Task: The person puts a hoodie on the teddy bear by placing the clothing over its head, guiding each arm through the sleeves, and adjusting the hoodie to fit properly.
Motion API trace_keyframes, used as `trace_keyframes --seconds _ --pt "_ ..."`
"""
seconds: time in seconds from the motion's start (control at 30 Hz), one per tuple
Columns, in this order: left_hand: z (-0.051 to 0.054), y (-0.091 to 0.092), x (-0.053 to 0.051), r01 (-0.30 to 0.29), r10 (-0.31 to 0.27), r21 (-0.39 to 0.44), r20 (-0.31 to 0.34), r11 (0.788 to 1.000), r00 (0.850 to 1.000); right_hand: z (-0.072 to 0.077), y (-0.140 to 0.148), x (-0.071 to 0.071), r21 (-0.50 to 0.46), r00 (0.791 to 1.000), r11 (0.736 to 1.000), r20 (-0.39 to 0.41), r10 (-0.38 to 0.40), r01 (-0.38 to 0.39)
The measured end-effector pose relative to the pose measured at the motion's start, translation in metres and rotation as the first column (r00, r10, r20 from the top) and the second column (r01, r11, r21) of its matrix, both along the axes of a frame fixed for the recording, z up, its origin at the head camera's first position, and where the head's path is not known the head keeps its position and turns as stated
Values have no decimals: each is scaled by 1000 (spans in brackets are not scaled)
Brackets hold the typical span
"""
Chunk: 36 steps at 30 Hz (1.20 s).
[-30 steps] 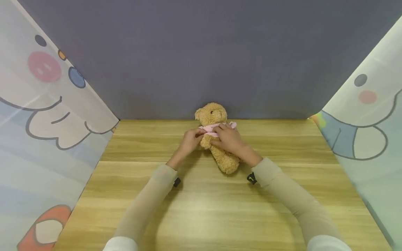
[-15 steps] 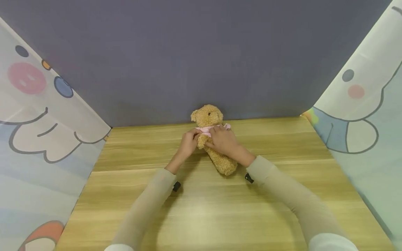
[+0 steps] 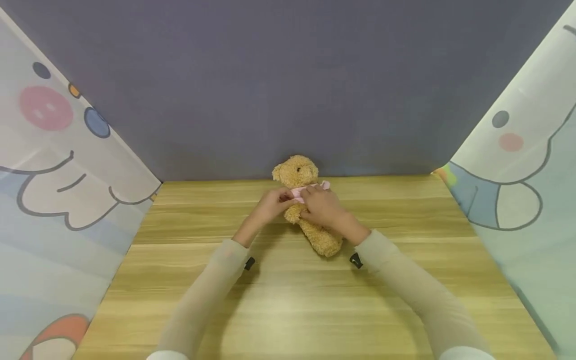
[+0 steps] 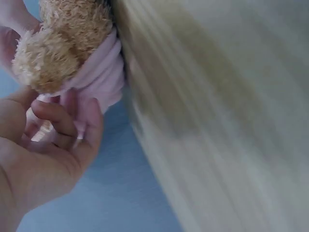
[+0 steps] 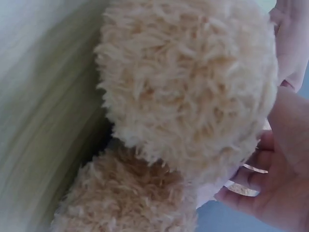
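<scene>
A tan plush teddy bear (image 3: 297,170) in a pink doll shirt (image 3: 297,193) lies at the far side of the table. My left hand (image 3: 270,205) pinches the shirt's edge at the bear's left-hand side as I see it; the left wrist view shows curled fingers (image 4: 57,120) against the pink cloth (image 4: 100,77). My right hand (image 3: 327,207) lies over the bear's other side, its fingers gripping the shirt and its thumb by the bear's paw (image 3: 292,214). In the right wrist view, furry limbs (image 5: 188,87) hide much of the cloth.
The wood-grain table (image 3: 279,310) ends at a dark grey back panel (image 3: 288,85), close behind the bear's head. Cartoon-printed cloth walls stand at the left (image 3: 54,200) and right (image 3: 508,200). Black wrist devices (image 3: 356,260) show under both sleeves.
My left fingers have shifted slightly inward over the shirt's edge, covering more of its left side. The right hand keeps its place on the bear. The head view has tilted a little.
</scene>
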<state>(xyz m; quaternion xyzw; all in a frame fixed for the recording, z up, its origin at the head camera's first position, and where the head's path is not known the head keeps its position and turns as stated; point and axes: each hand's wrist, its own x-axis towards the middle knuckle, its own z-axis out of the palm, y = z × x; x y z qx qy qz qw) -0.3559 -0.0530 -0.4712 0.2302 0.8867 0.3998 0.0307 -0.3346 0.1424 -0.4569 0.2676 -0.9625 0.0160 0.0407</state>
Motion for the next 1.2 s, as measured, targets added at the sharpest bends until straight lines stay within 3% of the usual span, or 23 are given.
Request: trace_keyframes --seconds 0.07,0.1,0.17,0.23,0.3,0.43,0.53,0.6,0.73,0.9,0.97,1.07,1.13,1.2 --pt "6 6 3 -42 37 -152 -33 987 999 4 -1 0 12 1000 1000 16 21 -21" --pt "8 9 4 -70 60 -241 -48 968 997 5 -3 1 22 999 999 14 34 -34" --pt "10 14 7 -116 95 -397 -73 911 993 7 -7 2 50 998 997 9 59 -59" --pt "10 18 7 -160 128 -496 -98 854 987 6 -11 2 72 997 995 -7 77 -76" --pt "7 22 6 -205 152 -552 -141 809 978 6 -14 2 86 997 993 -27 79 -76" --pt "-3 27 7 -297 158 -601 -274 742 949 5 -18 0 71 997 996 -57 53 -49" --pt "-10 31 8 -348 169 -609 -332 713 928 3 -19 -1 24 999 999 -30 35 -34" --pt "-11 32 7 -370 201 -604 -330 706 922 1 -21 -2 -13 1000 1000 -4 22 -22" --pt "-8 34 1 -363 253 -605 -262 709 931 -2 -23 -5 -46 1000 999 3 -12 12" --pt "-5 28 -4 -346 300 -570 -178 745 937 -6 -23 -4 -89 999 996 -15 -30 29" --pt "-4 25 -5 -330 283 -549 -172 768 944 -6 -20 -3 -124 999 992 -4 -33 32" --pt "1 22 -6 -273 196 -534 -198 800 961 -6 -14 -1 -178 999 983 7 -53 53" --pt "6 21 -6 -238 122 -553 -239 798 963 -6 -10 -1 -205 998 977 -6 -66 63" --pt "11 20 -6 -225 78 -581 -267 782 961 -6 -9 -2 -224 997 972 -20 -73 67"
